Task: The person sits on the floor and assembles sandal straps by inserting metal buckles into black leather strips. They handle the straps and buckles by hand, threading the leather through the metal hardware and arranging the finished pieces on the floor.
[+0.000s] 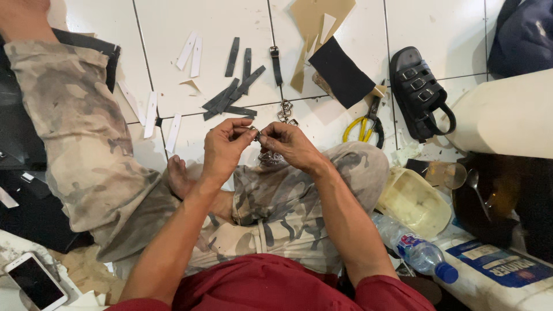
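My left hand (223, 147) and my right hand (289, 144) meet above my knees, and both pinch a small metal buckle (255, 133) between their fingertips. More small metal buckles (269, 156) hang or lie just below my right hand. A further cluster of metal buckles (286, 112) lies on the white tiled floor (190, 86) just beyond my hands. Several dark straps (233, 95) lie scattered on the tiles past my left hand. I sit cross-legged in camouflage trousers.
Yellow-handled scissors (364, 124), a black sheet (341, 72) and tan sheets (314, 23) lie ahead to the right. A black buckled sandal (419, 92), a cream tub (413, 201), a plastic bottle (413, 249) and a large white container (507, 115) stand at right. White strips (191, 53) and a phone (36, 281) are at left.
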